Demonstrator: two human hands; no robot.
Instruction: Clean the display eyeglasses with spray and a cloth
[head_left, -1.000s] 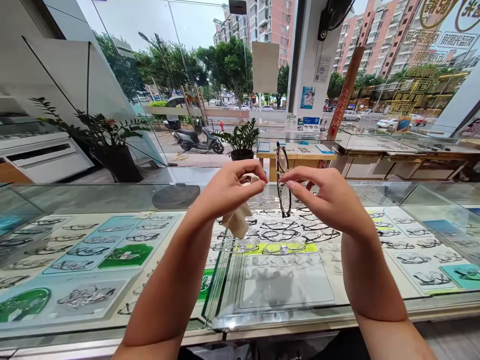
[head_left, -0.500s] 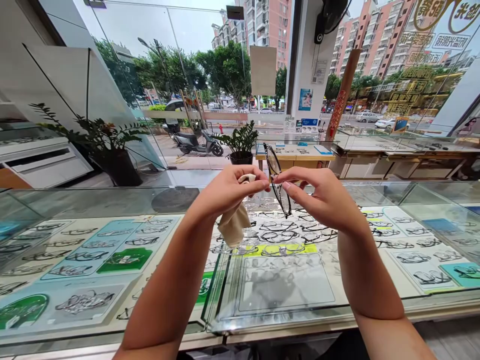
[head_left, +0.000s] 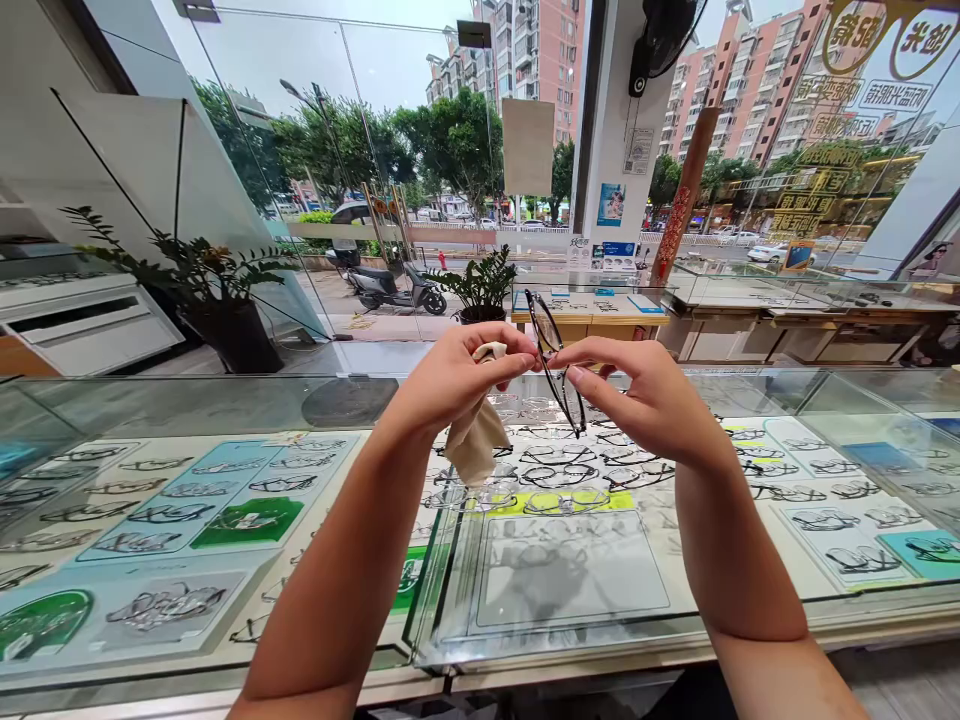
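Observation:
A pair of dark-rimmed eyeglasses [head_left: 556, 368] is held up on end above the glass counter, between both hands. My right hand [head_left: 634, 395] pinches the frame near its bridge with thumb and fingers. A beige cleaning cloth [head_left: 478, 442] hangs from my left hand [head_left: 480, 370], bunched under its curled fingers. The left fingertips reach the near side of the glasses; whether they grip the frame too I cannot tell. Both forearms stretch over the display case.
Under the hands runs a glass display case [head_left: 570, 620] with rows of eyeglasses [head_left: 555, 472] inside. A potted plant [head_left: 484, 280] and a second counter [head_left: 592, 310] stand beyond it, before the shop window. Another potted plant [head_left: 232, 330] is at the left.
The hands and glasses hold nearly the same place. The hanging cloth has swung slightly right, and the view has tilted a little.

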